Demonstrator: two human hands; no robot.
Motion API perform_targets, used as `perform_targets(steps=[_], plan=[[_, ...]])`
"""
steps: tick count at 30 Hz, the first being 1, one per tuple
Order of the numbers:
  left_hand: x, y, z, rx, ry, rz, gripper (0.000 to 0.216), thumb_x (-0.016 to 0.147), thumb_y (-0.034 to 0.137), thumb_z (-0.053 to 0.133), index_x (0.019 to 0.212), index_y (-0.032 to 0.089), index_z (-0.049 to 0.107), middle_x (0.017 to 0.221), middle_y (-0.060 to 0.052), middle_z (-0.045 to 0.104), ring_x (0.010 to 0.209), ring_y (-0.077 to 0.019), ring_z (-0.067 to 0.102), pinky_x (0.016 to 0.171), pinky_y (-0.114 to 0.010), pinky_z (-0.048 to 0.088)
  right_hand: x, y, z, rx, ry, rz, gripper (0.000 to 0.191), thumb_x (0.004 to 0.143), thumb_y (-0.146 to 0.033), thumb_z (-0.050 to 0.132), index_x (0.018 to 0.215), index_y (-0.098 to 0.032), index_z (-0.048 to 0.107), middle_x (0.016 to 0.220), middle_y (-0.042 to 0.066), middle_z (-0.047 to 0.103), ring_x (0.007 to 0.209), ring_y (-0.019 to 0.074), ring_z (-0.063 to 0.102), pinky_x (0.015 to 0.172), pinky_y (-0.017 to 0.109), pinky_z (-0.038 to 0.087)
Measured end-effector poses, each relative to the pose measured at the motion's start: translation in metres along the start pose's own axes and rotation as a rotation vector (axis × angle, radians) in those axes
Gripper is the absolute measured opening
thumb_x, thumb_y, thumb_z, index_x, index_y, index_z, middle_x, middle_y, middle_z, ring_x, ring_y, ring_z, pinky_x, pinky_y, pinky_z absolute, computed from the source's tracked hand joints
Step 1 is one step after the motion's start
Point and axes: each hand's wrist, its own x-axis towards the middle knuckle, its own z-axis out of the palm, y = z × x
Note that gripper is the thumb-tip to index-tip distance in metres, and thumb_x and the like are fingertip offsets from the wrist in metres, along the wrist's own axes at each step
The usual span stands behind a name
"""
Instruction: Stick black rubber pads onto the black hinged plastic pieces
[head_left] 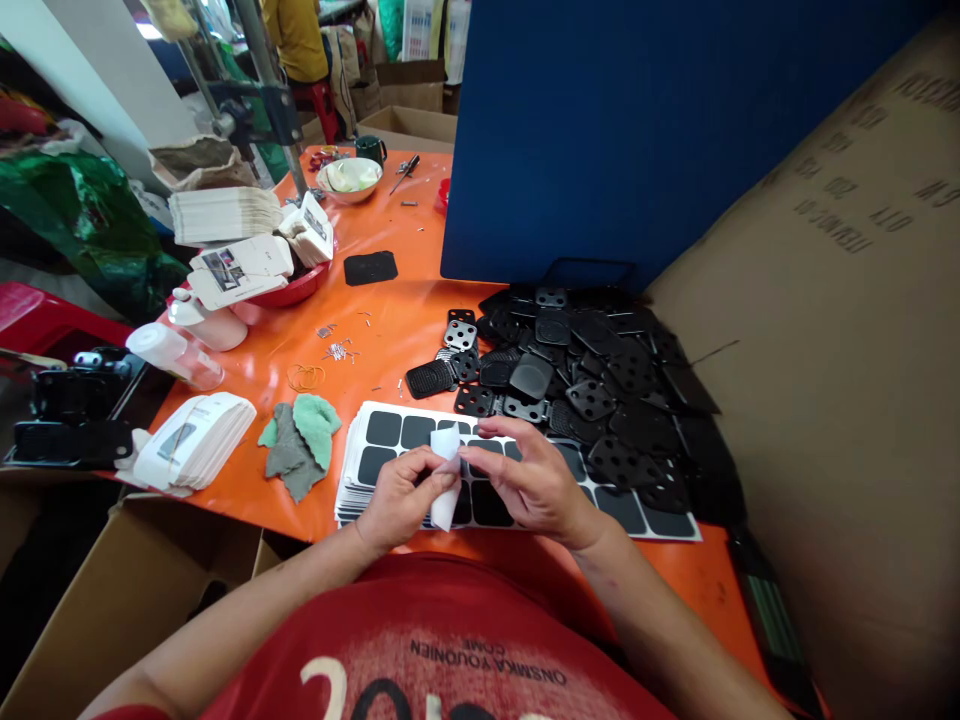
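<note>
A narrow white piece of paper or film [445, 510] stands between the fingers of my left hand [405, 498], which pinches it. Just to its right is my right hand [536, 480], fingers apart; its fingertips come close to the white piece, and I cannot tell if they touch it. Beneath both hands lies a stack of white sheets [346, 490] bearing rows of dark rounded-square stickers [383, 429]. Right behind the sheets, a heap of black plastic parts [570, 350], several with round holes, spills over their far right corner.
A blue panel [585, 140] and a large cardboard box [832, 330] border the right side. Left on the orange table [300, 350] are green and grey cloths [300, 445], folded white boxes [196, 440], bottles [208, 320] and small metal pins [339, 351]. A person [300, 40] is in the background.
</note>
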Motion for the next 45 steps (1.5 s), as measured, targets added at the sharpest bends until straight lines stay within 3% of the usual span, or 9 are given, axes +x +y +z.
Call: perform_targets(steps=[7, 11, 15, 19, 24, 31, 38, 42, 45], plan=[[0.004, -0.011, -0.011, -0.162, 0.039, -0.249, 0.032, 0.074, 0.047, 0.069, 0.077, 0.018, 0.057, 0.065, 0.003, 0.054, 0.054, -0.0092, 0.043, 0.053, -0.022, 0.035, -0.008, 0.015, -0.013, -0.134, 0.047, -0.080, 0.031, 0.080, -0.014, 0.069, 0.101, -0.037, 0.071, 0.111, 0.005, 0.063, 0.096, 0.0226, 0.062, 0.079, 0.043, 0.055], [0.007, -0.006, -0.040, 0.438, 0.081, -0.186, 0.020, 0.080, 0.036, 0.059, 0.072, 0.019, 0.050, 0.063, 0.002, 0.048, 0.060, -0.0139, 0.045, 0.058, -0.027, 0.039, -0.020, 0.012, -0.032, -0.111, 0.110, 0.039, 0.029, 0.082, -0.011, 0.063, 0.100, -0.033, 0.071, 0.106, 0.007, 0.062, 0.092, 0.0228, 0.062, 0.076, 0.041, 0.055], [0.020, 0.028, -0.063, 1.105, 0.223, 0.098, 0.034, 0.086, 0.037, 0.057, 0.110, 0.013, 0.055, 0.101, -0.013, 0.059, 0.097, -0.0284, 0.053, 0.088, -0.044, 0.043, -0.033, 0.006, -0.039, -0.054, 0.222, 0.215, 0.022, 0.083, -0.012, 0.064, 0.095, -0.029, 0.070, 0.095, 0.006, 0.063, 0.087, 0.0221, 0.062, 0.075, 0.038, 0.054], [0.063, 0.055, -0.051, 1.326, 0.183, 0.214, 0.047, 0.091, 0.047, 0.052, 0.122, 0.012, 0.050, 0.114, -0.017, 0.058, 0.109, -0.0319, 0.051, 0.095, -0.044, 0.040, -0.035, -0.002, -0.031, 0.045, 0.243, 0.262, 0.017, 0.085, -0.014, 0.063, 0.093, -0.027, 0.068, 0.089, 0.005, 0.064, 0.082, 0.0205, 0.064, 0.072, 0.035, 0.055], [0.131, 0.038, -0.018, 1.493, -0.020, 0.157, 0.064, 0.080, 0.042, 0.068, 0.130, 0.011, 0.043, 0.116, -0.020, 0.059, 0.111, -0.0349, 0.051, 0.094, -0.045, 0.038, -0.028, -0.013, -0.024, 0.089, 0.219, 0.274, 0.017, 0.086, -0.016, 0.063, 0.097, -0.027, 0.069, 0.091, 0.006, 0.064, 0.083, 0.0204, 0.064, 0.072, 0.034, 0.055], [0.131, 0.042, -0.022, 1.518, -0.104, 0.180, 0.047, 0.073, 0.012, 0.056, 0.120, 0.011, 0.052, 0.119, -0.019, 0.054, 0.103, -0.0315, 0.053, 0.085, -0.042, 0.045, -0.048, -0.007, -0.036, 0.112, 0.299, 0.405, 0.022, 0.088, -0.019, 0.061, 0.108, -0.028, 0.066, 0.105, 0.007, 0.060, 0.089, 0.0203, 0.061, 0.077, 0.035, 0.053], [0.073, 0.081, -0.026, 1.181, -0.590, 0.605, 0.066, 0.066, 0.007, 0.052, 0.131, 0.021, 0.048, 0.128, -0.011, 0.051, 0.124, -0.0285, 0.042, 0.108, -0.045, 0.034, -0.039, -0.006, -0.016, 0.255, 0.269, 0.607, 0.055, 0.083, -0.033, 0.070, 0.133, -0.030, 0.048, 0.110, 0.007, 0.065, 0.096, 0.0232, 0.063, 0.083, 0.041, 0.054], [0.050, 0.061, -0.011, 0.931, -0.249, 0.554, 0.054, 0.075, 0.011, 0.055, 0.128, 0.022, 0.050, 0.133, -0.012, 0.049, 0.132, -0.0293, 0.037, 0.112, -0.051, 0.029, -0.027, -0.018, 0.000, 0.500, 0.403, 0.739, 0.048, 0.081, -0.031, 0.071, 0.124, -0.028, 0.048, 0.080, -0.002, 0.063, 0.068, 0.0160, 0.063, 0.062, 0.029, 0.056], [0.030, 0.037, 0.010, 0.448, 0.039, 0.162, 0.038, 0.080, 0.029, 0.063, 0.114, 0.017, 0.052, 0.118, -0.016, 0.057, 0.112, -0.0291, 0.054, 0.097, -0.051, 0.044, -0.024, -0.027, 0.009, 0.654, 0.540, 0.858, 0.053, 0.078, -0.031, 0.074, 0.120, -0.028, 0.042, 0.075, -0.005, 0.062, 0.061, 0.0138, 0.061, 0.057, 0.025, 0.053]])
